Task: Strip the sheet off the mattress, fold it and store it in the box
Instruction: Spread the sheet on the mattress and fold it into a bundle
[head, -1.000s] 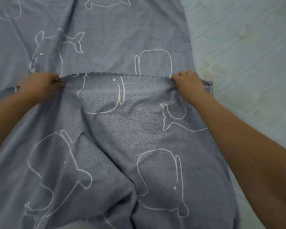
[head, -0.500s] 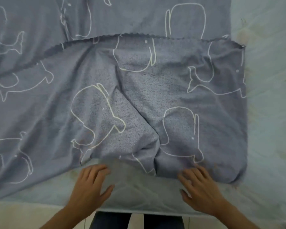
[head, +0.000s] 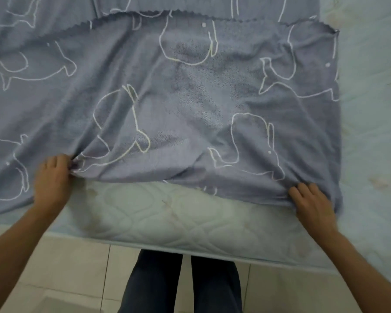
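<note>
No lettering, label, brand, number or sign can be read. The sheet [head: 190, 91] carries only white outline drawings of whales, and the mattress [head: 167, 218], lower middle of the frame, shows only quilted stitching.

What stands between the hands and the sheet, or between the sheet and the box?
Nothing visible stands between them: the left hand grips the near edge of the sheet and the right hand grips its near right corner, on the mattress. The box is not in view, so that path cannot be judged.

Both hands — left [head: 51, 180], right [head: 312, 203] — grip the folded sheet's [head: 190, 98] near edge.
</note>
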